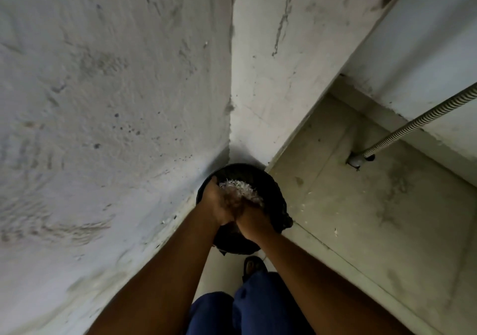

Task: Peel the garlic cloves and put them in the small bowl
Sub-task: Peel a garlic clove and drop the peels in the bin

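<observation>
The person stands in a corner of rough, pale plastered wall (103, 89), both bare arms reaching down over a round black bin lined with a dark plastic bag (271, 187) that sits on the floor where the walls meet. The left hand (222, 203) and the right hand (254, 221) are pressed together side by side, fingers curled into one shared cup that holds a heap of thin, whitish, papery garlic skins (241, 191); the heap sits at the fingertips, directly over the bin's opening. Holding the hands joined and low over the mouth seems meant to keep the light flakes from drifting off before they drop, and a few pale flecks do lie on the grey tiled floor (361, 231) beside the bin. This looks like clearing waste, so the peeling is probably far along or finished. Neither the garlic cloves nor the small bowl shows in this view, so where they lie cannot be told. A ribbed metal hose (413, 125) runs down to a fitting in the floor on the right, well apart from the bin, and blue trouser legs (245, 306) and a dark sandal (254, 266) show below
</observation>
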